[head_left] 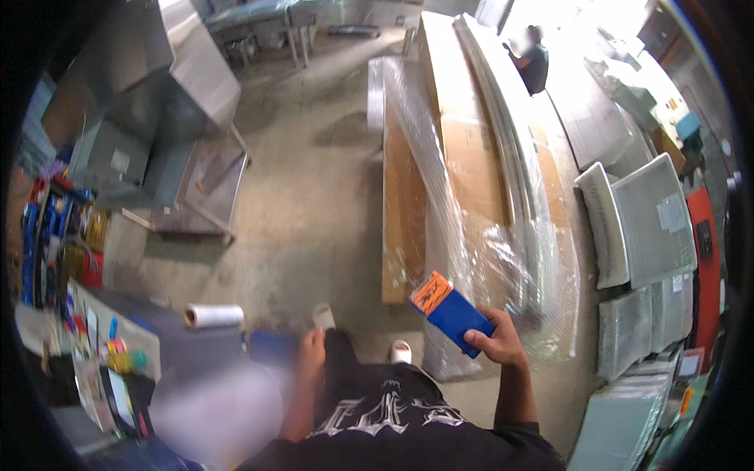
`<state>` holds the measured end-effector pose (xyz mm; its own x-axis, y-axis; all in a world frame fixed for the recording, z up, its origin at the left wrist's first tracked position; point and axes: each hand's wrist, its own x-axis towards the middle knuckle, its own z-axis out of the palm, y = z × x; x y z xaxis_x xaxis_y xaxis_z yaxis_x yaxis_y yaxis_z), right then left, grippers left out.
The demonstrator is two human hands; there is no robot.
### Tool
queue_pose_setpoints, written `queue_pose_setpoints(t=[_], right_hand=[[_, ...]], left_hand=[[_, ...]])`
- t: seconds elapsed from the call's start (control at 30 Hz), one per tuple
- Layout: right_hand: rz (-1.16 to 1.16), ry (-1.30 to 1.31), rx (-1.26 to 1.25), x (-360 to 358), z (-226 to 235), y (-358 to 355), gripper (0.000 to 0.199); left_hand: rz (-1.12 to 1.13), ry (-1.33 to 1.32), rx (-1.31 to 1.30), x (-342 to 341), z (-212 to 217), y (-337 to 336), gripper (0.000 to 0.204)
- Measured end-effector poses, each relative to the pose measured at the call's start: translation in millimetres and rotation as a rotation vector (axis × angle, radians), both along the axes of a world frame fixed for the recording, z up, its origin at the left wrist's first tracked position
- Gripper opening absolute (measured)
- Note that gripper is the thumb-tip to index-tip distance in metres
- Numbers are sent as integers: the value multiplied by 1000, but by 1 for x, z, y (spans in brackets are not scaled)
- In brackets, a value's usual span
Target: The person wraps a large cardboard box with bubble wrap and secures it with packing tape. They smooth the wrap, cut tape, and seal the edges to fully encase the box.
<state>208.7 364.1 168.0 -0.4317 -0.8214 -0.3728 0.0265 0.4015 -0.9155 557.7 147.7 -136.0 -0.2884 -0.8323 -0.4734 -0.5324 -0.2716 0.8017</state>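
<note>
My right hand [498, 339] grips a flat blue block [462, 323] with an orange, black-marked end [431, 293]. The thumb lies across its near end, and the block tilts up to the left, over the edge of a long plastic-wrapped carton stack [475, 169]. Low beside my left leg, my left hand [312, 347] has its fingers curled in; whether anything is inside them is hidden. A pale shoe [323, 315] shows just beyond that hand, and my other shoe [400, 351] stands on the floor.
Left of me, a roll of clear film [214, 316] lies on a dark surface, near a blurred pale shape [216, 412]. Metal cabinets [161, 86] stand on a low table farther left. Wrapped panels [648, 224] line the right side. Another person [536, 67] stands beyond the cartons.
</note>
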Motion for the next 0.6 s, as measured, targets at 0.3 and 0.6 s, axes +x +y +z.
queue_pose_setpoints(t=[0.3,0.6], right_hand=[[-145,-153,182,61,-103,-237,54],[-156,9,299,8,-139,-410,58]], left_hand=[[-199,62,-135,25,-7,-251,42],[-67,-30,127,-47,-28,-511,42]])
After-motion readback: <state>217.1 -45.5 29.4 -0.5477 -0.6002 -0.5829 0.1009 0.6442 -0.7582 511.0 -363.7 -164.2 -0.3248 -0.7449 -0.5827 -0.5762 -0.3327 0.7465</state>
